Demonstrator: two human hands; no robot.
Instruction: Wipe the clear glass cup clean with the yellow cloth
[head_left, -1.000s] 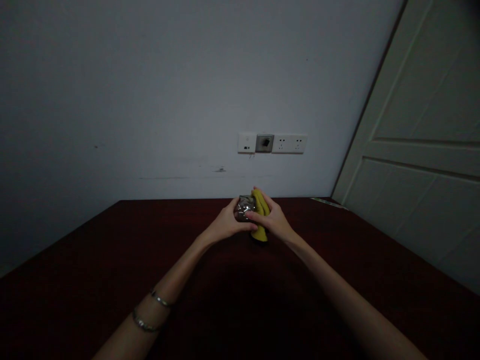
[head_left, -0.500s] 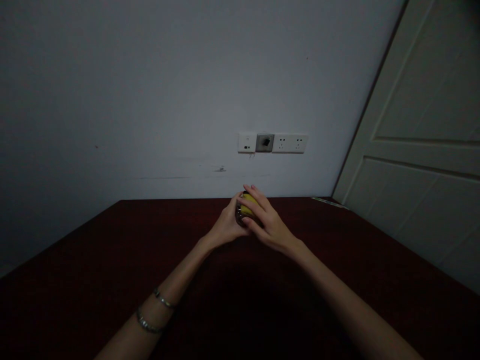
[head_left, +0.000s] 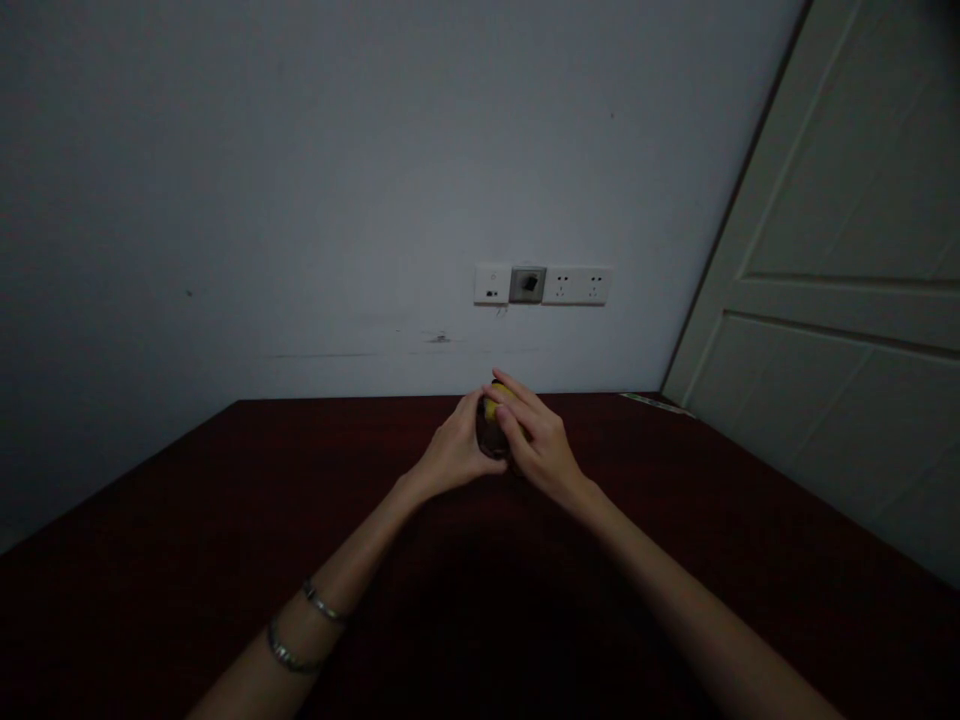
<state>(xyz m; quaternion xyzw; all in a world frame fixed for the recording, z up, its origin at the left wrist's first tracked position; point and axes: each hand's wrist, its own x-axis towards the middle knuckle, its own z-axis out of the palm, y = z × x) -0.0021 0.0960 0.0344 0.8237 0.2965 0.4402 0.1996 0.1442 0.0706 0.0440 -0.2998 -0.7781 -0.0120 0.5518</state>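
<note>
Between my two hands is a small rounded thing with a dark, shiny, see-through-looking body and a yellow part on its upper side; its exact kind is hard to make out in the dim light. My left hand curves around its left side, with the thumb low along the near edge. My right hand closes over the yellow part from the right, thumb bent across it and fingers on the far side. Much of the thing is hidden behind the right hand. Two bracelets circle my left forearm.
Beneath my hands lies a dark red tabletop that meets a pale wall. The wall carries a row of sockets and a grey plate. A panelled door stands at the right, near a thin strip on the table.
My right thumb has moved up from the dark body onto the yellow part, and the right fingers are more bent. Less yellow shows now. The left hand keeps its hold.
</note>
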